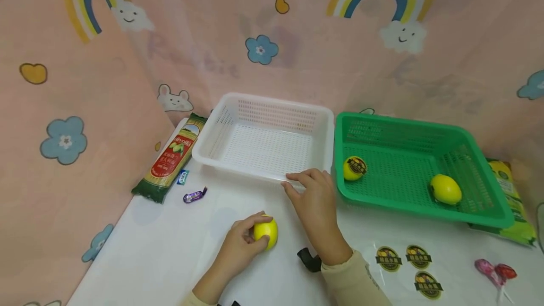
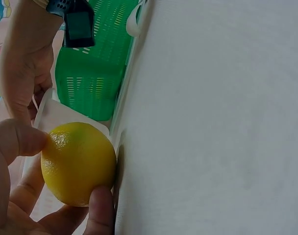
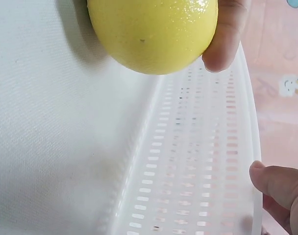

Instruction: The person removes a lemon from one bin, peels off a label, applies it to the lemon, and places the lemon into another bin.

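My left hand (image 1: pixel 243 242) grips a yellow lemon (image 1: pixel 267 233) between thumb and fingers, low over the white table in front of the white basket (image 1: pixel 259 174). The lemon (image 2: pixel 79 164) fills the space between the fingertips in the left wrist view. My right hand (image 1: pixel 315 209) pinches the basket's front rim near its right corner. From the right wrist view, the thumb (image 3: pixel 276 181) lies on the rim's outer side, with the other fingers partly hidden behind it. Beside the white basket, a green basket (image 1: pixel 403 214) holds two lemons, one bearing a round black sticker (image 1: pixel 358 166).
A pasta packet (image 1: pixel 170 162) lies left of the white basket, near two small wrapped candies (image 1: pixel 194 196). Three black-and-gold stickers (image 1: pixel 388 259) lie front right, with lollipops (image 1: pixel 495 272) farther right. A green-and-yellow packet (image 1: pixel 512 197) is partly under the green basket. Patterned cloth hangs behind.
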`<state>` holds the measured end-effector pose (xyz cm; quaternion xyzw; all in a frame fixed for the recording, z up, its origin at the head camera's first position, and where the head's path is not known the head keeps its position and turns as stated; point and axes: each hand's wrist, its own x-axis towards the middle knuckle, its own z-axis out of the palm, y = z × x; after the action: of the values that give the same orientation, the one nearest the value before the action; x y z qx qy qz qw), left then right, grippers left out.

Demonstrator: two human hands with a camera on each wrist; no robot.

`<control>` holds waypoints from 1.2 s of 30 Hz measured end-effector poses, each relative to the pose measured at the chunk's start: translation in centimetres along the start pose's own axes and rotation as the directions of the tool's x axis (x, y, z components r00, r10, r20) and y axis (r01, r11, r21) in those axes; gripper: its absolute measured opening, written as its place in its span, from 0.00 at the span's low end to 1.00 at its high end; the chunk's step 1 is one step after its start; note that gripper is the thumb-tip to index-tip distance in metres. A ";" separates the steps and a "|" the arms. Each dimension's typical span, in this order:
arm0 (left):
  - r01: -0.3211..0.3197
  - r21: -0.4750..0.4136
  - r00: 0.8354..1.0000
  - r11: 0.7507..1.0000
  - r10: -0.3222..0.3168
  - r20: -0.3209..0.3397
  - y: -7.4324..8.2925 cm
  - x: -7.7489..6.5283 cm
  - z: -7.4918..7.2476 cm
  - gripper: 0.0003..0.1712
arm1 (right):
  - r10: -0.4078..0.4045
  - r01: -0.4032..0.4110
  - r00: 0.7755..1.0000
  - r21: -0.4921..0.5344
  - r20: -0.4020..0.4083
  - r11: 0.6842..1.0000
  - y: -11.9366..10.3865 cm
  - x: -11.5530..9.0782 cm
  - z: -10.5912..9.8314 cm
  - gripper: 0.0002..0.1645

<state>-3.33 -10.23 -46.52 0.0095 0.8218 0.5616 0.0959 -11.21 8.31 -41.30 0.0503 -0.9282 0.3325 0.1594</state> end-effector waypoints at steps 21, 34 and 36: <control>-0.324 0.125 0.932 0.938 0.339 -0.127 3.4 -1.7 2.5 0.36 | 0.231 -0.234 0.972 0.144 0.033 0.962 3.6 -3.3 -9.9 0.14; -0.422 0.409 0.887 0.809 0.276 0.369 7.9 2.5 12.3 0.28 | 0.540 -0.537 0.833 -0.058 0.122 0.841 10.8 -9.8 -13.2 0.24; -0.441 0.468 0.877 0.766 0.255 0.408 8.2 3.2 13.7 0.28 | 0.542 -0.538 0.829 -0.069 0.141 0.840 11.7 -10.5 -13.3 0.25</control>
<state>-4.94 5.84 -44.22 0.2818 0.9038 0.3012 0.1141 -0.17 25.65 -42.10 -0.1900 -0.9184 0.3467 -0.0129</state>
